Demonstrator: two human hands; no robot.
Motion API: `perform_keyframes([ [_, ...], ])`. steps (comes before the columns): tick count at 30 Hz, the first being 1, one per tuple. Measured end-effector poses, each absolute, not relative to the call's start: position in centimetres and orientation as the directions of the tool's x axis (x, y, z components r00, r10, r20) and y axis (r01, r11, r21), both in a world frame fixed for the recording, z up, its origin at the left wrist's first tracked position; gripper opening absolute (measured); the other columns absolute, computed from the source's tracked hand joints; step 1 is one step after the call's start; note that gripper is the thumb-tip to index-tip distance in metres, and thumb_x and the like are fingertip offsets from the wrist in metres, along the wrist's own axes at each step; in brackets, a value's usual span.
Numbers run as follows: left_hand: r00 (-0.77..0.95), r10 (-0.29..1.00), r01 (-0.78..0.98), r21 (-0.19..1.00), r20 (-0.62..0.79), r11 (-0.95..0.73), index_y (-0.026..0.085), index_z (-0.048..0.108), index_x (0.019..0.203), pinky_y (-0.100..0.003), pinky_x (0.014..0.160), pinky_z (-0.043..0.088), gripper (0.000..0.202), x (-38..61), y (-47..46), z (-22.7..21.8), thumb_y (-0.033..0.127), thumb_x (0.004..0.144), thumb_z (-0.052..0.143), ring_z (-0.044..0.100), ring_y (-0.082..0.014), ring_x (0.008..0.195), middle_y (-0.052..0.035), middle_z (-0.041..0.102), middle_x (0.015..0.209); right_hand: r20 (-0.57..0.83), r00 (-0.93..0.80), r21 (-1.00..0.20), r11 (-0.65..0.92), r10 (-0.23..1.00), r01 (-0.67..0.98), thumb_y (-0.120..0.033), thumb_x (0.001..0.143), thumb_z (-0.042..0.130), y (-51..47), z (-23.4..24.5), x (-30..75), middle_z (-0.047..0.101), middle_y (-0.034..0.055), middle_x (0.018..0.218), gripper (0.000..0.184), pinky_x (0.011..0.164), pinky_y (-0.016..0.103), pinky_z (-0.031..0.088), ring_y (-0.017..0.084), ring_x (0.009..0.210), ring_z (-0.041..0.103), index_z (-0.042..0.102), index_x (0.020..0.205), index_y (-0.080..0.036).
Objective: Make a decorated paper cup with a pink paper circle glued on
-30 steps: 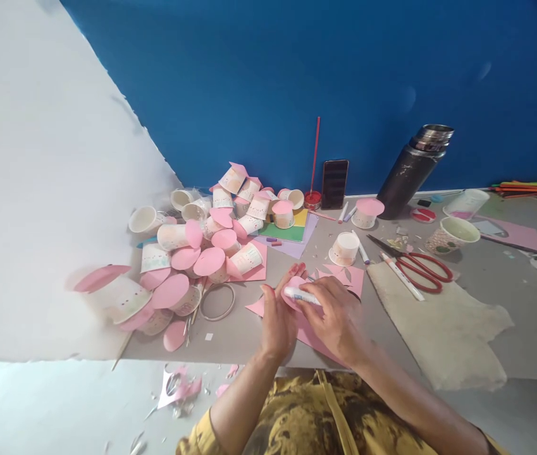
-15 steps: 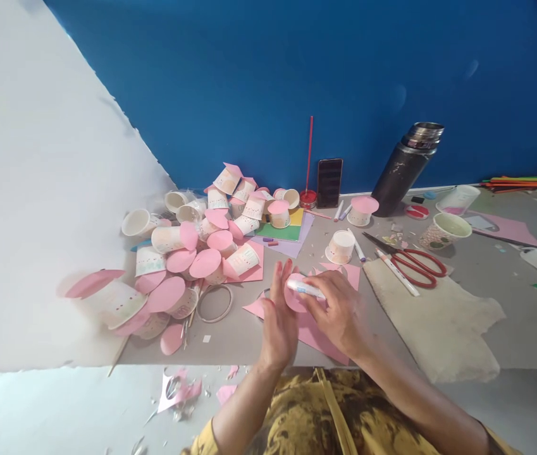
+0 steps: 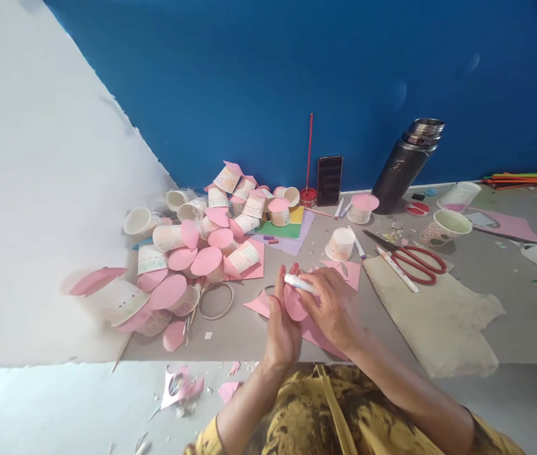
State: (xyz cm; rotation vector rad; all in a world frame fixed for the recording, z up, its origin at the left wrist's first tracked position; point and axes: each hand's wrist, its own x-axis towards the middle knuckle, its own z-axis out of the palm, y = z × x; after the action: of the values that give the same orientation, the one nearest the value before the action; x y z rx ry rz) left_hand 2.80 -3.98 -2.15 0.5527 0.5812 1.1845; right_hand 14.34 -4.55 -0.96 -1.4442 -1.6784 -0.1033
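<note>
My left hand (image 3: 283,328) supports a round pink paper disc (image 3: 295,304), its fingers stretched up behind the paper. In my right hand (image 3: 337,306) is a white glue stick (image 3: 300,284), gripped between thumb and fingers, its tip at the disc's upper edge. Beneath both hands lie pink paper offcuts (image 3: 320,338). Just beyond them an upside-down paper cup (image 3: 341,244) stands bare, and farther back another cup carries a pink disc (image 3: 364,202) on its base.
Many paper cups with pink discs (image 3: 207,262) pile up at left. A tape roll (image 3: 216,300) lies near them. To the right are red-handled scissors (image 3: 417,262), a cloth (image 3: 439,322), a dark flask (image 3: 403,170) and a patterned cup (image 3: 446,227). A phone (image 3: 329,181) leans on the blue wall.
The glue stick has shifted slightly up and left over the pink disc, and the disc has tilted. Both hands stay close together; the surrounding things keep their places.
</note>
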Motion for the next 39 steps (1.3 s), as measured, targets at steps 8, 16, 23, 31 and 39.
perform_keyframes([
  [8,0.46,0.811,-0.693,0.424,-0.361,0.583,0.022,0.061,0.126,-0.059,0.103,0.051,0.058,1.9,-2.7,-0.7,0.069,0.093,0.051,0.058,-0.036,0.131,-0.0147,0.063,0.138,0.633,0.134,-0.538,0.309,0.762,0.784,-0.028,0.095,0.066,-5.2,-0.7,16.0,0.075,0.0067,0.094,0.01,0.077,0.036,0.055,0.024,0.09,0.07,0.067,0.105,-0.024],
  [16,0.258,0.927,-0.726,0.578,-0.273,0.372,0.019,0.064,0.129,-0.052,0.112,0.044,0.058,2.9,-2.7,-1.4,0.064,0.096,0.05,0.054,-0.0352,0.137,-0.0165,0.061,0.145,0.64,0.04,-0.417,0.303,0.768,0.857,-0.025,0.095,0.066,-6.5,-0.5,15.7,0.073,0.0068,0.084,0.005,0.075,0.035,0.052,0.024,0.084,0.068,0.066,0.099,-0.023],
  [23,0.253,0.963,-0.675,0.697,-0.09,0.242,0.024,0.067,0.134,-0.046,0.121,0.036,0.061,2.9,-3.8,-3.1,0.066,0.092,0.056,0.046,-0.0323,0.145,-0.0114,0.062,0.147,0.606,0.037,-0.367,0.238,0.794,0.899,-0.03,0.097,0.065,-5.5,-1.0,14.7,0.07,0.0045,0.077,0.01,0.064,0.032,0.047,0.022,0.076,0.067,0.066,0.091,-0.022],
  [31,0.257,0.946,-0.727,0.606,-0.195,0.323,0.018,0.071,0.125,-0.045,0.122,0.034,0.048,3.0,-3.2,-2.4,0.053,0.094,0.061,0.048,-0.0318,0.143,-0.0125,0.068,0.138,0.567,0.203,-0.543,0.177,0.798,0.821,-0.038,0.095,0.067,-4.9,-2.0,15.0,0.077,0.0054,0.084,0.017,0.066,0.03,0.05,0.022,0.078,0.073,0.067,0.091,-0.022],
  [39,0.521,0.814,-0.664,0.478,-0.257,0.575,0.022,0.07,0.121,-0.055,0.116,0.04,0.042,2.1,-2.0,-1.1,0.052,0.092,0.064,0.058,-0.0308,0.131,-0.0095,0.069,0.129,0.366,0.315,-0.838,0.163,0.876,0.52,-0.039,0.09,0.068,-4.8,-1.1,16.7,0.079,0.0035,0.086,0.016,0.061,0.028,0.055,0.02,0.071,0.073,0.071,0.091,-0.023],
])
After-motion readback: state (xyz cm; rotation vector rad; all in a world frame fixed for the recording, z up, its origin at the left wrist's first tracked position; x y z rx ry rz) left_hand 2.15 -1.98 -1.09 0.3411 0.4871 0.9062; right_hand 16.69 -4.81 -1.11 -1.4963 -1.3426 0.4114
